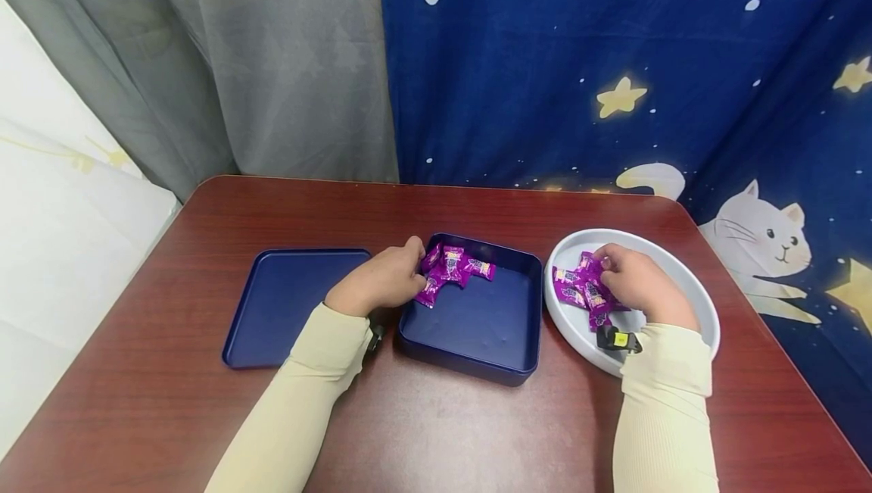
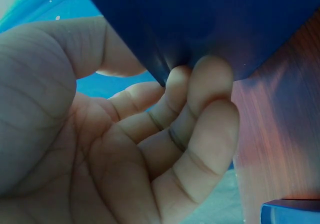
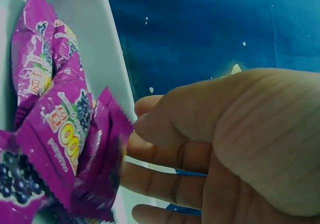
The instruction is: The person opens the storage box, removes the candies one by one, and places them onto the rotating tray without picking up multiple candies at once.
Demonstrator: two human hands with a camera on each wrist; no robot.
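My left hand [image 1: 383, 279] grips the left wall of a dark blue square box [image 1: 487, 330], thumb at the rim and curled fingers against the outside, as the left wrist view shows. Several purple grape candy packets [image 1: 453, 264] lie in the box's far left part. Over a round white tray [image 1: 702, 304], my right hand [image 1: 643, 285] pinches the edge of a purple candy packet [image 3: 102, 149] between thumb and index finger. Several more candy packets [image 3: 60, 119] are heaped beside it in the tray.
A flat dark blue lid [image 1: 282, 304] lies on the reddish-brown wooden table [image 1: 436, 440], left of the box. The white tray stands close against the box's right side. Behind the table hang a grey curtain [image 1: 293, 69] and a blue starry one [image 1: 518, 69].
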